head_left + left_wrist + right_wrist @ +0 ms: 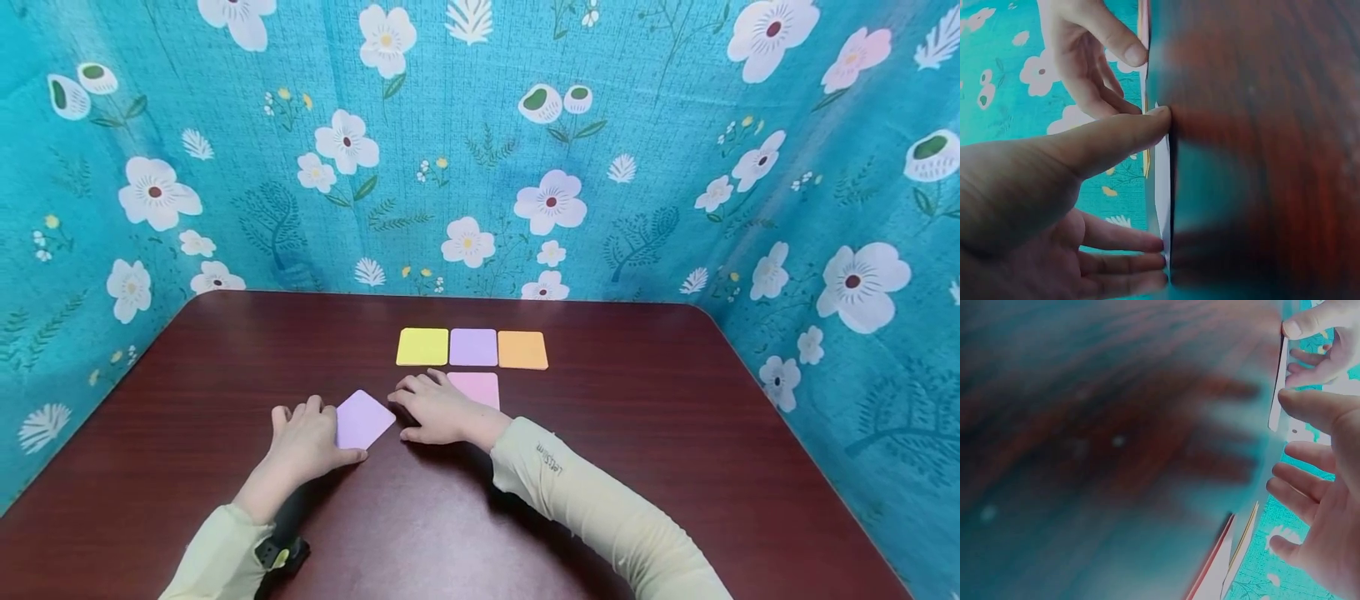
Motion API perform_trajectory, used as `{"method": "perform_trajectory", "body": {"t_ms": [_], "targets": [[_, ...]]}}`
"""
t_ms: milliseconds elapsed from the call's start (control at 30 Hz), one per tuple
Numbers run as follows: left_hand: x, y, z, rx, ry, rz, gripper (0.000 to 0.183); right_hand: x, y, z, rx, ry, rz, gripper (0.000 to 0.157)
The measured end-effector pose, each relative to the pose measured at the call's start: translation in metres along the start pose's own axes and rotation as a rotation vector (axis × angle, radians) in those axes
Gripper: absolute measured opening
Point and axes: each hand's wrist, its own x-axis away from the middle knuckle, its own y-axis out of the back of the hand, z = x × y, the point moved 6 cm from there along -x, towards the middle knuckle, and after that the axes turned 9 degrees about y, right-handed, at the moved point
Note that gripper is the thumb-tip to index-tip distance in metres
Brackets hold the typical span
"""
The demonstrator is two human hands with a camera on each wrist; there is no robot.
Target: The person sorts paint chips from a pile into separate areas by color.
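Observation:
My left hand [306, 440] holds a light purple square card [365, 421] with rounded corners, thumb at its near edge and fingers at its left side. The card is turned with a corner facing away. In the left wrist view, the thumb and fingertips of the left hand [1054, 181] meet the thin card [1162, 181] at separate places along it. To the right of that card, my right hand [435, 408] is low over the table, fingers spread and relaxed, holding nothing. A pink card [478, 388] lies beside it, partly covered by the hand.
A yellow card [422, 347], another purple card [473, 347] and an orange card [522, 350] lie in a row behind the pink one. The dark red-brown table [637, 433] reaches back to a teal floral curtain [480, 150]. A dark band circles the left wrist.

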Motion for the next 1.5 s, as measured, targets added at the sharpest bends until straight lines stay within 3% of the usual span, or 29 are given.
{"method": "perform_trajectory", "body": {"t_ms": [133, 300, 600, 867, 1267, 1500], "targets": [[-0.003, -0.001, -0.001, 0.046, -0.044, 0.000, 0.063, -0.003, 0.000, 0.003, -0.020, -0.014, 0.021, 0.062], [-0.007, -0.004, 0.000, 0.124, -0.094, 0.057, 0.068, -0.008, -0.002, 0.006, -0.033, -0.001, 0.050, 0.070], [-0.006, -0.005, -0.010, 0.161, -0.217, 0.113, 0.072, -0.013, -0.003, 0.006, -0.068, 0.025, 0.057, 0.074], [-0.008, -0.005, -0.014, 0.178, -0.243, 0.155, 0.069, -0.015, 0.001, 0.009, -0.059, 0.027, 0.047, 0.073], [-0.011, -0.007, -0.018, 0.185, -0.250, 0.182, 0.077, -0.029, -0.003, 0.001, -0.083, -0.018, 0.170, 0.075], [-0.012, -0.007, -0.017, 0.186, -0.243, 0.182, 0.077, -0.027, -0.004, 0.001, -0.082, -0.013, 0.138, 0.074]]}}
